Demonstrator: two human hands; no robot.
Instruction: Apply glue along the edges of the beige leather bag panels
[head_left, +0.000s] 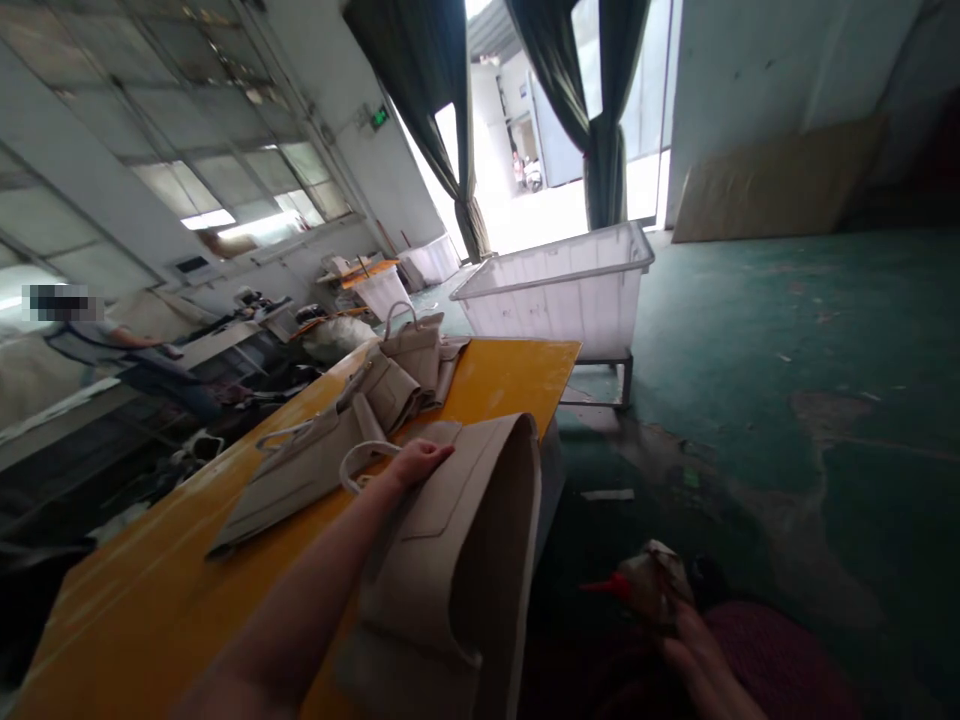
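My left hand [424, 460] is closed on the upper side of a beige handbag [431, 570], close to its rounded handle. This bag lies tilted at the table's edge, its wide opening facing right and its inside dark. Low on the right, my right hand [694, 645] grips a stained squeeze bottle [656, 580] whose red nozzle points left, apart from the bag. Another beige handbag [292, 475] lies flat to the left, with several more beige bags [412, 360] bunched behind it.
The bags rest on an orange-yellow table [517, 375]. Beyond its far end stands a large white bin [555, 300] on a metal frame. A person [127, 350] is at a long bench on the left. Green floor [750, 330] runs along the right.
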